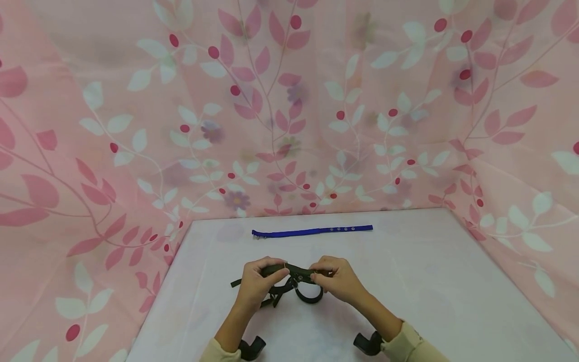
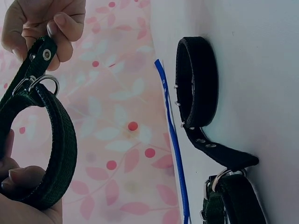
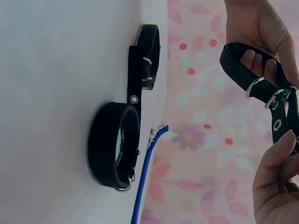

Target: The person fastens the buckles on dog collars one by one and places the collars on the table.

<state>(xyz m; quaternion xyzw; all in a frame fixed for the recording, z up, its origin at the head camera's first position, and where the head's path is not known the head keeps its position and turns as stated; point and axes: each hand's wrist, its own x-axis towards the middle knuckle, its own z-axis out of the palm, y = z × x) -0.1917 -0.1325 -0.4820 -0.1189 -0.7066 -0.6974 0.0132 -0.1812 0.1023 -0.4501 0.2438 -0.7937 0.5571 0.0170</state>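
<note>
A dark green collar (image 2: pixel 63 144) with a metal buckle and D-ring is held up between both hands, closed into a loop. My left hand (image 1: pixel 253 284) grips the loop, its fingers passing inside it, as the right wrist view shows. My right hand (image 1: pixel 341 279) pinches the holed strap end (image 2: pixel 44 51) beyond the buckle. Below the hands, a black collar (image 1: pixel 309 299) stands on its edge as a loop on the table. Beside it lies another dark looped collar (image 3: pixel 149 51), partly hidden by my left hand in the head view.
Farther back on the white table (image 1: pixel 407 261), a blue collar (image 1: pixel 312 232) lies stretched out, its holes toward the right and its buckle at the left. Pink leaf-patterned cloth (image 1: pixel 289 125) hangs behind and along both sides. Black camera mounts (image 1: pixel 368 343) sit at the wrists.
</note>
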